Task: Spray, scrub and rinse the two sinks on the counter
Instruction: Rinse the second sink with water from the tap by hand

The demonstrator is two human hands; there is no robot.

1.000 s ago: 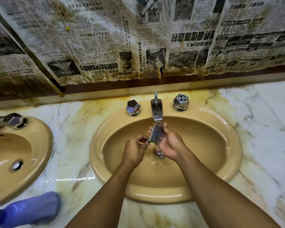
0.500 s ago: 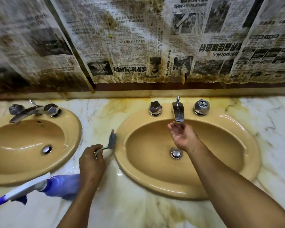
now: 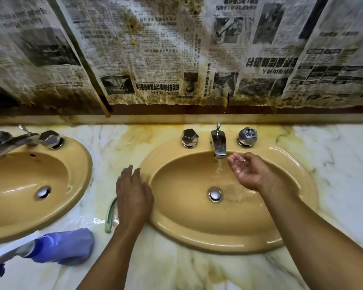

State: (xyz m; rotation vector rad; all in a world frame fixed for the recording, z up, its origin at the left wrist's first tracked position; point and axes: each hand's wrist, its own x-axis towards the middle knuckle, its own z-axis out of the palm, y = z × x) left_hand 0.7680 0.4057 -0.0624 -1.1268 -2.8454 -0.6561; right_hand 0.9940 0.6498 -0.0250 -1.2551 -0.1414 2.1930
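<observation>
Two tan oval sinks sit in a marble counter: the right sink (image 3: 291,216) and the left sink (image 3: 78,185). Water runs from the right sink's chrome tap (image 3: 218,143) toward its drain (image 3: 214,194). My right hand (image 3: 246,170) is cupped, palm up, just right of the stream and holds nothing. My left hand (image 3: 132,197) lies flat with straight fingers over the counter at the right sink's left rim. The brush (image 3: 110,214) with its clear handle lies on the counter beside that hand, mostly hidden under it.
A blue spray bottle (image 3: 57,246) lies on its side at the lower left. The right sink has two chrome knobs (image 3: 189,137); the left sink has its own tap (image 3: 15,141). Stained newspaper (image 3: 176,49) covers the wall. The counter (image 3: 117,151) is wet and yellow-stained.
My left hand carried the brush out of the right sink, laid it on the counter between the sinks and let go. My right hand stayed under the tap, shifting right of the stream.
</observation>
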